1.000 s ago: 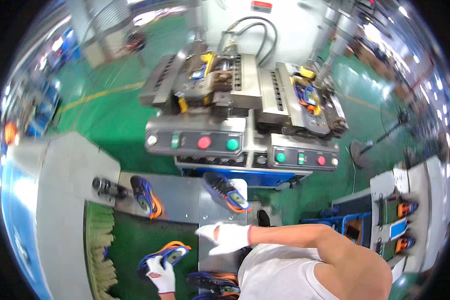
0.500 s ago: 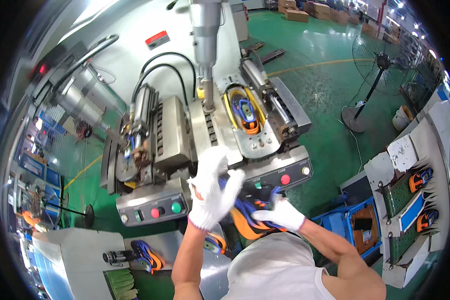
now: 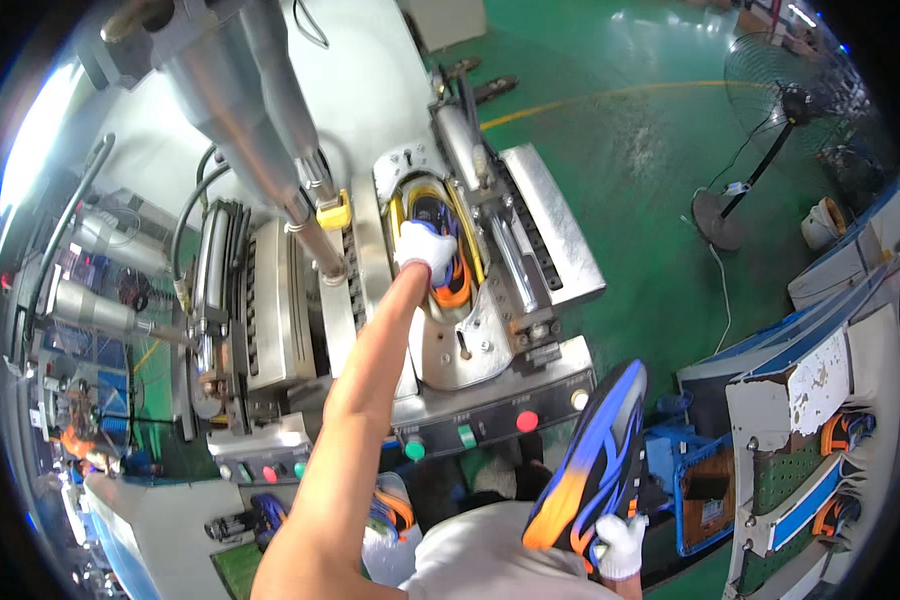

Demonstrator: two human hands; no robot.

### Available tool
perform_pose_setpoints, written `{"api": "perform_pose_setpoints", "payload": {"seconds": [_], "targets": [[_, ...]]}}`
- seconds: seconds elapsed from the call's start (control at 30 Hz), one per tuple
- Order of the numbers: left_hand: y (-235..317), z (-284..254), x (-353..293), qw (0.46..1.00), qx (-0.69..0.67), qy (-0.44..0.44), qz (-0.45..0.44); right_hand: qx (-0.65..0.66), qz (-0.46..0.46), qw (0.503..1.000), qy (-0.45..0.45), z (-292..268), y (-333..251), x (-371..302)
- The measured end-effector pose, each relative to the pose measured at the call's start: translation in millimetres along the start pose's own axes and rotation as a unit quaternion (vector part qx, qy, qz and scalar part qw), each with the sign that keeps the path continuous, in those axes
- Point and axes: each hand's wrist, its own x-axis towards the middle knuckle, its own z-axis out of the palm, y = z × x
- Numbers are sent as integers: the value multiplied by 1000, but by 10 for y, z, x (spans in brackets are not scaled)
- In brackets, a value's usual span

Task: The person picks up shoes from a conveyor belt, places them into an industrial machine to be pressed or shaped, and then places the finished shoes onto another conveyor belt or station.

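My gloved left hand point(image 3: 425, 248) reaches forward into the machine, its fingers closed over a blue and orange shoe point(image 3: 454, 290) that lies in the yellow-lined holder point(image 3: 394, 215). The fingertips are partly hidden against the shoe. At the lower right, my gloved right hand point(image 3: 620, 548) grips a second shoe point(image 3: 595, 470) in blue, orange and black by its lower part. This shoe is tilted, with its blue end pointing up and away from me.
A panel with coloured buttons point(image 3: 490, 432) runs along the machine's front. Metal cylinders point(image 3: 240, 110) stand over its left half. At right are a blue crate point(image 3: 685, 500) and a rack point(image 3: 770, 455) holding shoes; a floor fan point(image 3: 715, 218) stands beyond.
My left hand has moved forward from in front of the machine onto the shoe in the holder. My right hand has carried its shoe right and tilted it up. The view has shifted.
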Motion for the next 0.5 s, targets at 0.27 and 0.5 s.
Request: {"api": "perform_pose_setpoints", "payload": {"seconds": [0.27, 0.5], "targets": [[-307, -1289, -776, 976, -183, -78, 92, -74, -77, 985, -134, 814, -469, 504], [-1311, -2324, -3046, 963, -258, -67, -32, -137, -52, 935, -322, 2600, -920, 1499]]}}
